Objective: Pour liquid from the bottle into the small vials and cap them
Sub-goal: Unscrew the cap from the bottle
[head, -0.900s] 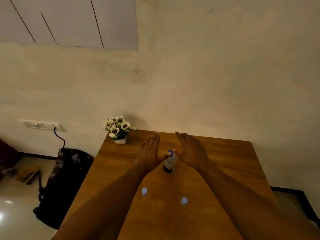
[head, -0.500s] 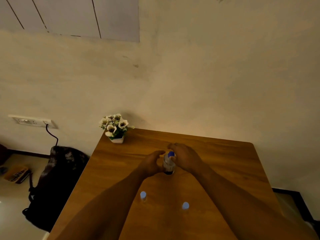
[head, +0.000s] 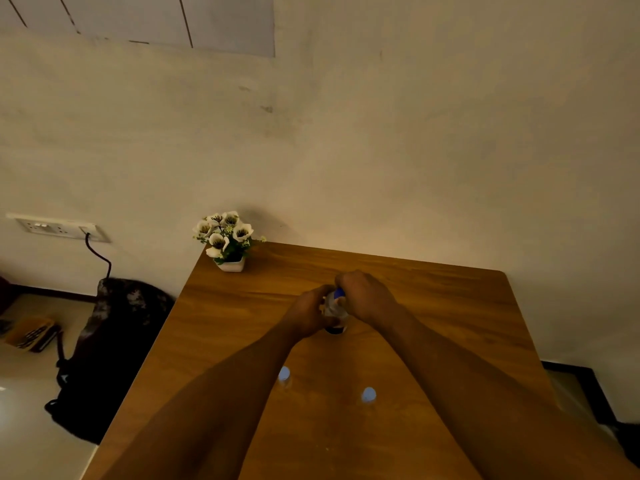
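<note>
While both forearms reached out over the wooden table, the bottle stood upright near its middle, long axis vertical, blue cap pointing up. The left hand was wrapped around the bottle's body; the right hand was closed over the cap. Bare wood lay open to either side of the hands and out to the right edge. Two small vials stood nearer the person, well apart from each other, between the forearms. A flower pot sat at the far left corner, against the wall.
</note>
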